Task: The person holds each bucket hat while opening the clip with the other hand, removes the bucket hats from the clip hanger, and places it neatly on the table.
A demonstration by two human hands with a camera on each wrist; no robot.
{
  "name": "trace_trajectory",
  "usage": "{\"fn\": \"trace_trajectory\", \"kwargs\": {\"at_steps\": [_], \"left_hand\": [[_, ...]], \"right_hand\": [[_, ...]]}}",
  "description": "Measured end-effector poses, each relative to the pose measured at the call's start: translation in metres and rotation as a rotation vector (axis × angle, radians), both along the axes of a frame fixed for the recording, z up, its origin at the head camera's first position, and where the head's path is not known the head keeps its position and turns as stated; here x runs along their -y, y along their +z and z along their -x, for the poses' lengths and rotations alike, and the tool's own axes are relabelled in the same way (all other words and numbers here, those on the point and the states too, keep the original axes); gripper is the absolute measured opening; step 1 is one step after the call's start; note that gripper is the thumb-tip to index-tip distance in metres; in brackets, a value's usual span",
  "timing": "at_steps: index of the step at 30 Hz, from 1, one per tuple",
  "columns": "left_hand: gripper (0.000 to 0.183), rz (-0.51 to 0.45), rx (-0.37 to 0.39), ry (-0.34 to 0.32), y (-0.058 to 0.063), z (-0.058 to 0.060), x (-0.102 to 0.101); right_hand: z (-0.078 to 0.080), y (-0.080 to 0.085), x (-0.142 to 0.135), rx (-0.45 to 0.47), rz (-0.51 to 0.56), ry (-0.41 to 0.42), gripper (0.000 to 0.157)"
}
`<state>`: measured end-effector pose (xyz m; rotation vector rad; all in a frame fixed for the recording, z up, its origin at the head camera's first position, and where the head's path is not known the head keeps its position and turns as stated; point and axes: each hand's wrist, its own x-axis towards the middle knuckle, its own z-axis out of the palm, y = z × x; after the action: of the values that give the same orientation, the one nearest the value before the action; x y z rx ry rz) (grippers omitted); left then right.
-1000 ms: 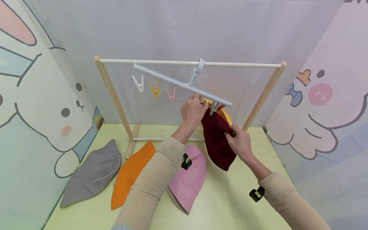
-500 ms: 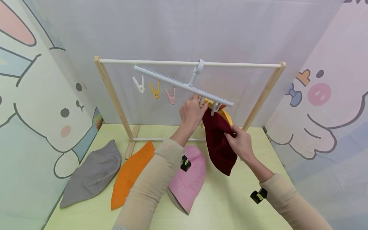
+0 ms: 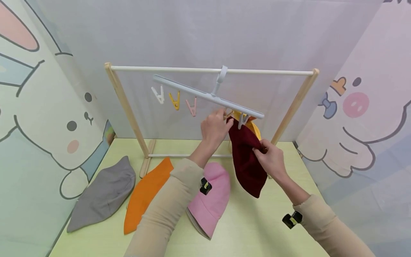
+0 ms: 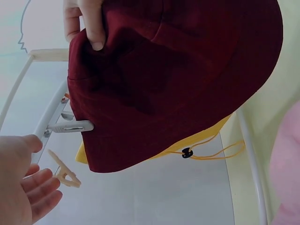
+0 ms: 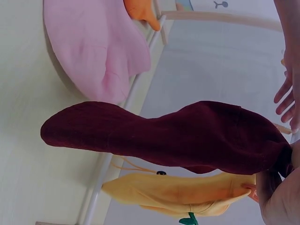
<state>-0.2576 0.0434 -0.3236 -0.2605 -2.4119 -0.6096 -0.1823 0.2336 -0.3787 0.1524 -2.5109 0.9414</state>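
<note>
A maroon bucket hat [image 3: 246, 160] hangs below the pale blue clip hanger [image 3: 192, 91], a grey clip [image 4: 77, 126] on its brim edge. My right hand [image 3: 271, 159] pinches the hat's crown between thumb and fingers. Just left of the hat is my left hand [image 3: 214, 127]; its fingers are loosely bent with nothing between them in the left wrist view, close to a beige clip [image 4: 64, 169]. Behind the maroon hat hangs a yellow hat [image 5: 164, 191] with a drawstring and a green leaf-like piece, largely covered in the head view.
White, yellow and pink clips [image 3: 192, 107] hang from the hanger's raised left side. The hanger hooks over the white rail [image 3: 167, 69] of a wooden rack. Grey [image 3: 102, 196], orange [image 3: 144, 200] and pink [image 3: 210, 200] hats lie on the pale table [image 3: 244, 228].
The hanger and maroon hat have shifted slightly right, with my right hand moving right and down. The beige clip now shows beside my left hand, and a small gap has opened toward the hat.
</note>
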Motion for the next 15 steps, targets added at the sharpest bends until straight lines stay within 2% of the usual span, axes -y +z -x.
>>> {"fn": "trace_trajectory", "kwargs": {"at_steps": [4,11,15], "left_hand": [[0.026,0.043,0.011,-0.040,-0.001,-0.002,-0.005],[0.035,0.056,0.134,-0.128,-0.002,-0.004,-0.012],[0.037,0.054,0.179,-0.140,-0.003,-0.004,-0.016]], "right_hand": [[-0.002,0.001,0.001,0.011,0.008,0.013,0.006],[-0.007,0.001,0.004,0.026,0.026,0.028,0.006],[-0.008,0.000,0.004,0.028,0.029,0.034,0.007]]}}
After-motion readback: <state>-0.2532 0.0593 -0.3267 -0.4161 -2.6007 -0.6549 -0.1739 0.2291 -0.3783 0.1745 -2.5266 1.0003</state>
